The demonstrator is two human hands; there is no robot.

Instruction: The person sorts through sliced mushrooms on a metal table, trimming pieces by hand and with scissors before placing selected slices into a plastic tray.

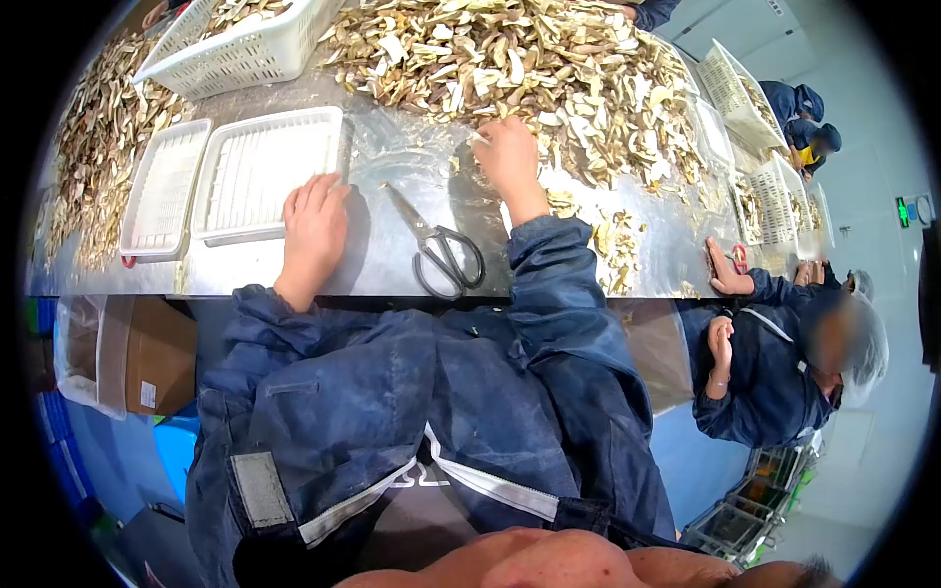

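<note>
My right hand (510, 162) is at the near edge of a large heap of dried mushroom slices (529, 69). Its thumb and fingers are pinched together around a small pale piece, apparently a mushroom slice (480, 139), mostly hidden by the fingers. My left hand (316, 230) lies at the near right corner of a white ribbed tray (225, 233), fingers loosely bent and nothing visible in them. Between my hands, black-handled scissors (441, 250) rest on the metal table (402, 147), blades slightly apart and pointing away from me.
A second white tray (132, 220) stands at the left, below a white perforated basket (225, 73). More slices (88, 186) cover the far left. A small pile (618, 245) lies right of my sleeve. A co-worker (774, 333) sits at the right, near red-handled scissors (740, 259) and several baskets (774, 201).
</note>
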